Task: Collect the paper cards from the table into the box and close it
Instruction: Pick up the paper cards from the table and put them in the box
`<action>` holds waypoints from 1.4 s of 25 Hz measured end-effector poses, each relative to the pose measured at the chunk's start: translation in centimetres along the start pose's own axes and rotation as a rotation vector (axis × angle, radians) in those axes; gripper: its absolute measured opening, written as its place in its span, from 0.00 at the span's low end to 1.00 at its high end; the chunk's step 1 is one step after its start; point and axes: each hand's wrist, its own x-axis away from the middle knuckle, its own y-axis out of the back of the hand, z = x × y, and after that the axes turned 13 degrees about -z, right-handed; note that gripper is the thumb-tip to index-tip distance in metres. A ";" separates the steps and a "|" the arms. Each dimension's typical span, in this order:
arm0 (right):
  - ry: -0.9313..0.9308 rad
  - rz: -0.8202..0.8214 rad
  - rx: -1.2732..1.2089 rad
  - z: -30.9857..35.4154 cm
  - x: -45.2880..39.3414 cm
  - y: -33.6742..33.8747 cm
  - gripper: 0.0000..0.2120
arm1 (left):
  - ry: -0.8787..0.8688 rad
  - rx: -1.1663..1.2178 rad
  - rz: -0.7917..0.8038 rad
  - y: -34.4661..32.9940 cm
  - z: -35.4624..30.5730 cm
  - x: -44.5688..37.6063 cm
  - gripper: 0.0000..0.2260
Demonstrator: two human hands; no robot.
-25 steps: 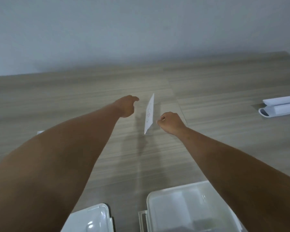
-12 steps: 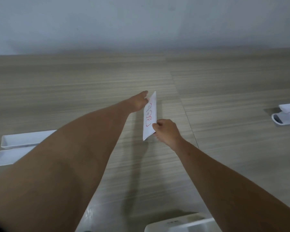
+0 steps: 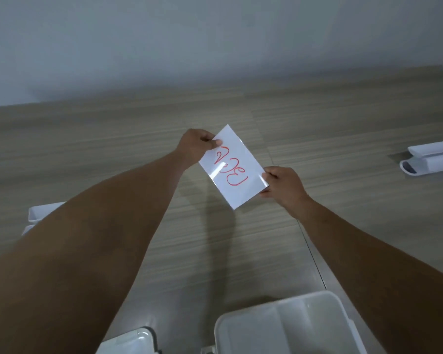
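A white glossy paper card (image 3: 232, 166) with red handwriting is held above the wooden table (image 3: 113, 129), its written face turned up toward me. My left hand (image 3: 196, 144) pinches its far left corner. My right hand (image 3: 283, 186) grips its near right edge. An open translucent white box (image 3: 287, 325) stands at the table's near edge, below my right forearm. A white lid-like piece (image 3: 131, 341) lies to the box's left, partly cut off by the frame.
White card holders (image 3: 430, 160) lie on the table at the far right. More white holders (image 3: 40, 215) sit at the left, mostly hidden behind my left forearm. A grey wall rises behind the table.
The card stood on edge on the table; both hands have since taken hold of it, lifted it and tilted it flat so the red writing faces up.
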 end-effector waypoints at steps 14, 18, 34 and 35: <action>0.168 0.198 -0.029 1.6 13.2 13.5 0.12 | -0.139 -0.108 0.191 6.2 -11.9 20.9 0.12; 0.169 0.304 0.028 -0.8 15.8 15.9 0.11 | -0.071 -0.228 0.290 5.8 -10.7 26.8 0.10; 0.394 0.520 0.522 -10.2 21.0 16.3 0.10 | 0.284 -0.407 0.410 -0.2 -1.2 39.6 0.12; 0.398 0.534 0.543 -10.6 21.2 16.2 0.10 | 0.280 -0.426 0.415 -0.4 -0.8 39.9 0.12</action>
